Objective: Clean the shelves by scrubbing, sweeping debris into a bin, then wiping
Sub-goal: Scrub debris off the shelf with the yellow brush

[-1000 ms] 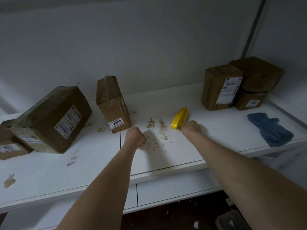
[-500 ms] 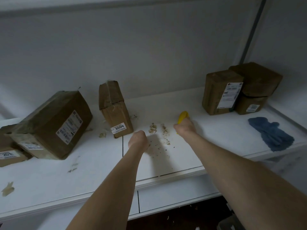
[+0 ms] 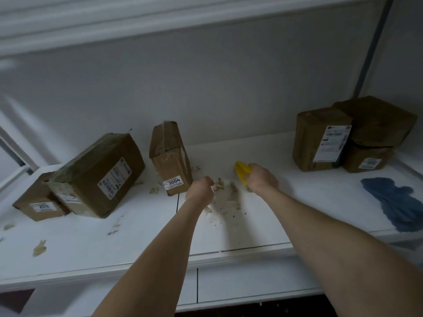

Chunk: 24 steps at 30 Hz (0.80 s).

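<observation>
My right hand [image 3: 262, 179] grips a yellow scrubber [image 3: 241, 170] and presses it on the white shelf [image 3: 142, 239], just right of a patch of brownish debris [image 3: 225, 197]. My left hand [image 3: 200, 188] is curled into a fist at the left edge of that debris; whether it holds anything is hidden. More crumbs and smears lie on the shelf's left part [image 3: 39, 248]. A blue cloth [image 3: 398, 202] lies flat near the right end of the shelf.
An upright cardboard box marked 3004 [image 3: 170, 156] stands just behind my left hand. A tilted box [image 3: 98, 172] leans over a smaller one [image 3: 37, 203] at the left. Three stacked boxes [image 3: 343, 138] sit at the back right. Another shelf board [image 3: 91, 24] hangs overhead.
My right hand has swung the yellow scrubber leftward and back over the debris, spreading crumbs toward the shelf front. The left fist stays beside the 3004 box. The view has tilted upward.
</observation>
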Each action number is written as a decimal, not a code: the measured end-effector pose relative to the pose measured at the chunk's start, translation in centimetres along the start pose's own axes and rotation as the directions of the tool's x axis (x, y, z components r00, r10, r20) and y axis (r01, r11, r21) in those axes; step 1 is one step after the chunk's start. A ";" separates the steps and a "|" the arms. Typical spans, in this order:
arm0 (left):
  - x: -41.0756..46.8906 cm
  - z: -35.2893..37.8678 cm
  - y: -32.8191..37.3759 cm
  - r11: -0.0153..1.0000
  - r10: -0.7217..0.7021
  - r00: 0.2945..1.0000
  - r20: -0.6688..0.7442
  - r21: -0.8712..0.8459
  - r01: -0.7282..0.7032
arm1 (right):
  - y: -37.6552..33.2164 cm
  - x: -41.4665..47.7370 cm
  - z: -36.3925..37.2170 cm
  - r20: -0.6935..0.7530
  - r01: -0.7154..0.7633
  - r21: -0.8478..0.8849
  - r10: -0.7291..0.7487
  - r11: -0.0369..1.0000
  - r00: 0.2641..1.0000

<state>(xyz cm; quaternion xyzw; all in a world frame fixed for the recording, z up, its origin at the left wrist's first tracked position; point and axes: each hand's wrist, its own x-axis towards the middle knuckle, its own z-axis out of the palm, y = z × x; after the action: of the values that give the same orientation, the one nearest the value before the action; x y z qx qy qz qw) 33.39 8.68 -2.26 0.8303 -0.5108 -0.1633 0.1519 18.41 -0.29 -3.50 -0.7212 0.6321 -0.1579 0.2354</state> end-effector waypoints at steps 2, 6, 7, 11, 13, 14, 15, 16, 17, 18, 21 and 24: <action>0.4 -0.5 0.2 0.999 0.026 1.000 -0.003 -0.045 -0.026 | 0.6 0.3 -0.3 -0.064 -0.070 0.020 0.071 0.997 0.995; 1.0 -1.4 0.7 0.993 0.038 0.999 -0.013 -0.111 -0.040 | 0.9 0.4 0.6 -0.033 -0.115 0.050 0.117 0.992 0.993; 1.1 -1.5 0.6 0.992 0.041 0.999 -0.014 -0.117 -0.043 | 0.4 0.1 1.0 -0.007 -0.105 0.057 0.105 0.993 0.994; 2.0 -1.5 0.8 0.983 0.059 0.997 0.047 -0.176 -0.050 | -1.3 -0.5 2.6 0.057 -0.038 0.051 0.035 0.998 0.998; 2.3 -2.1 1.2 0.983 0.101 0.993 0.057 -0.163 -0.090 | -1.5 -0.6 2.2 0.088 -0.031 0.004 0.030 1.000 0.996; 2.6 -2.7 1.4 0.980 0.135 0.990 0.047 -0.154 -0.126 | -1.6 -0.6 1.8 0.093 -0.044 -0.036 0.047 0.998 0.995; 2.8 -3.4 1.5 0.975 0.171 0.985 0.024 -0.150 -0.166 | -1.9 -0.8 1.3 0.071 -0.067 -0.088 0.073 0.994 0.995; 3.1 -4.1 1.6 0.965 0.207 0.978 -0.011 -0.164 -0.206 | -2.3 -1.1 0.8 0.019 -0.089 -0.148 0.092 0.985 0.996; 3.3 -4.9 1.7 0.953 0.233 0.970 -0.061 -0.185 -0.241 | -3.1 -1.4 0.2 -0.039 -0.101 -0.188 0.096 0.977 0.995; 3.3 -5.8 1.7 0.941 0.252 0.960 -0.121 -0.200 -0.272 | -4.2 -1.5 -0.2 -0.085 -0.093 -0.193 0.078 0.977 0.993; 3.3 -8.7 1.5 0.924 0.275 0.894 -0.353 -0.161 -0.347 | -8.1 -0.9 -0.6 -0.086 0.020 -0.010 -0.021 1.000 0.996; 3.7 -11.9 -0.7 0.941 0.220 0.836 -0.503 -0.117 -0.318 | -13.0 -0.9 -0.2 -0.016 0.146 0.166 -0.145 0.975 0.989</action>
<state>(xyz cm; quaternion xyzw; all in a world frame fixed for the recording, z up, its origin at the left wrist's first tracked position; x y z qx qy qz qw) 40.56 6.65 7.70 0.7448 -0.5501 0.0225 0.3770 29.02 1.74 3.74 -0.7430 0.5627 -0.2283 0.2815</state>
